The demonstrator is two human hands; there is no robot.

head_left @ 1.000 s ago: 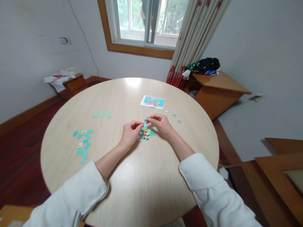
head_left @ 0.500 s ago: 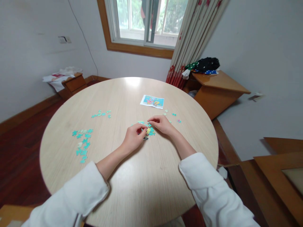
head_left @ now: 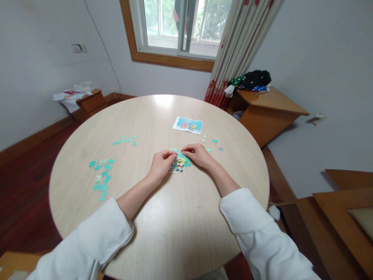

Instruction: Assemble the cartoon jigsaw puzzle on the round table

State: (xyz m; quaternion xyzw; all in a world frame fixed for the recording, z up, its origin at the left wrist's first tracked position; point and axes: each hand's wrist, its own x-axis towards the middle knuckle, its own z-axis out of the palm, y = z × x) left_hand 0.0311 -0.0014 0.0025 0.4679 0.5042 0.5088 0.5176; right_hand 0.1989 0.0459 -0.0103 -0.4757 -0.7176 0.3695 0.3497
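A partly joined jigsaw puzzle lies on the round table, showing a yellow cartoon figure on turquoise. My left hand is at its left side, thumb and forefinger pinched together at the puzzle's upper left; whatever is between them is too small to make out. At the upper right edge, my right hand has its fingertips closed, with a small puzzle piece apparently at their tips. Part of the puzzle is hidden under both hands.
A printed picture of two cartoon figures lies beyond the puzzle. Several loose pieces are scattered at the right. Turquoise pieces form a group at the left, with a smaller group farther back.
My left hand has shifted left and slightly up, uncovering the yellow figure. My right hand has stayed almost in place at the puzzle's upper edge.
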